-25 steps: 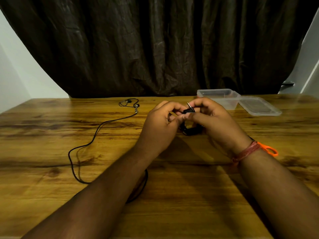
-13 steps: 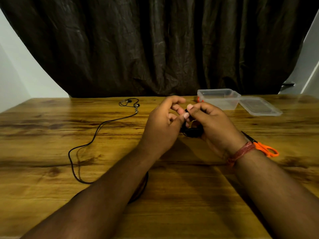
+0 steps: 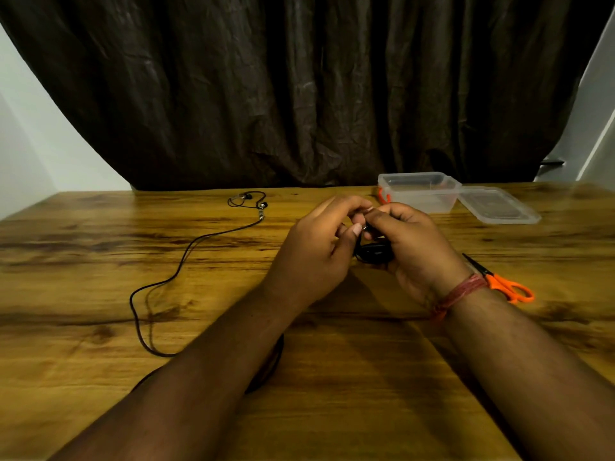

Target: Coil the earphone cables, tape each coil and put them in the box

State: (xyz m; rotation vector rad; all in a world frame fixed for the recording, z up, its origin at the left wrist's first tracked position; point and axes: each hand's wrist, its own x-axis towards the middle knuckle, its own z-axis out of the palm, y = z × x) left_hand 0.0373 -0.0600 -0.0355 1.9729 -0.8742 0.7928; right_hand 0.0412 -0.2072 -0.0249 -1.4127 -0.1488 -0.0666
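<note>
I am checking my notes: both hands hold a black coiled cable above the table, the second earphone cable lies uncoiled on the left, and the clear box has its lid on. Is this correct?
Not quite. The head view shows the clear box open, with its lid lying beside it on the table. The rest stands: left hand and right hand hold the black coiled cable, and the second earphone cable lies uncoiled.

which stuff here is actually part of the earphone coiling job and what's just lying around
Job:
black coil, held by left hand and right hand
loose earphone cable
clear box
lid
orange scissors

Lying about:
dark curtain
wooden table
</note>
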